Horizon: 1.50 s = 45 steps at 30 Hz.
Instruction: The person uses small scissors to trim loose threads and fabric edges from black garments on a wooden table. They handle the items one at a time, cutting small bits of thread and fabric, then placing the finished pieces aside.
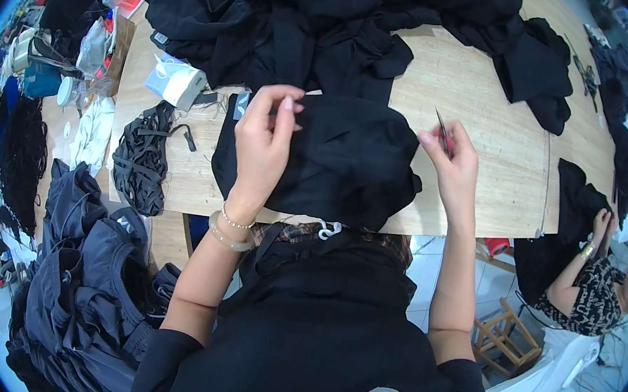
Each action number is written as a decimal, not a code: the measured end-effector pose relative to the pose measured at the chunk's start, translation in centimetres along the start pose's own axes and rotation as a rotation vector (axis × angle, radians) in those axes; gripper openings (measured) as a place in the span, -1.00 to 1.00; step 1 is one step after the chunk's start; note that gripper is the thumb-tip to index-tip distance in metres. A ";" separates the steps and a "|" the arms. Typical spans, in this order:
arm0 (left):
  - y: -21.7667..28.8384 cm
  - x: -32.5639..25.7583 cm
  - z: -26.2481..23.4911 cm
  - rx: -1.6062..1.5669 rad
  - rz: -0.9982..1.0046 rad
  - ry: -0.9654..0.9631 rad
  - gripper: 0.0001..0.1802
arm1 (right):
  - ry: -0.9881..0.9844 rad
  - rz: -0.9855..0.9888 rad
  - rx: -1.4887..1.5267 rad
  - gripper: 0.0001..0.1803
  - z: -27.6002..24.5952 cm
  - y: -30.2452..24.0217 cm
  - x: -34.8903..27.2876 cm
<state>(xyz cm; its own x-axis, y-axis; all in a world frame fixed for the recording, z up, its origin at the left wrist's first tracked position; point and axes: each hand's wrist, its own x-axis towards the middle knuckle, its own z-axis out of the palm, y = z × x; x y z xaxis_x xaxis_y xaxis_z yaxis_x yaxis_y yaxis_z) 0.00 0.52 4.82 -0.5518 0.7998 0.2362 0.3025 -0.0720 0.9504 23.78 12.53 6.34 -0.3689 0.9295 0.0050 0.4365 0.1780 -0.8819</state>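
Note:
A black garment (341,160) lies folded at the table's near edge, in front of my body. My left hand (265,132) is over its left part, fingers curled and closed at a small white tag (313,92) by the garment's far edge. To the right of the garment, above bare wood, my right hand (453,165) is closed around small thread snips (440,123). Their dark pointed blade sticks up past the fingers, and a bit of red shows in the grip.
Black garments (296,16) are heaped along the far side. At the left are a white-blue box (177,81), a bundle of dark straps (142,157) and grey garments (88,279). Scissors (587,76) lie far right. A co-worker (589,293) handles black cloth, near a wooden stool (507,338).

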 end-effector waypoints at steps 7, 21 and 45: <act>-2.9 -4.6 1.1 0.179 0.085 -0.185 -0.88 | -0.063 0.095 0.632 -0.76 3.6 1.2 -2.8; -5.8 -6.5 2.6 0.384 0.186 -0.197 -0.78 | -0.147 0.130 0.429 -0.76 7.3 7.2 -3.5; -9.3 -3.5 2.4 0.391 -0.022 -0.138 -0.85 | -0.275 -0.150 -0.271 -0.63 6.4 0.8 1.7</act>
<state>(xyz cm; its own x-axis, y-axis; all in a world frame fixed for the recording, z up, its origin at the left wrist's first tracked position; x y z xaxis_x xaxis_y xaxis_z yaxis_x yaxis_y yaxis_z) 0.97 -0.19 -5.36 -0.4601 0.8731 0.1616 0.5788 0.1569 0.8002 18.24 12.21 2.68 -0.6344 0.7722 -0.0351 0.5480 0.4173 -0.7249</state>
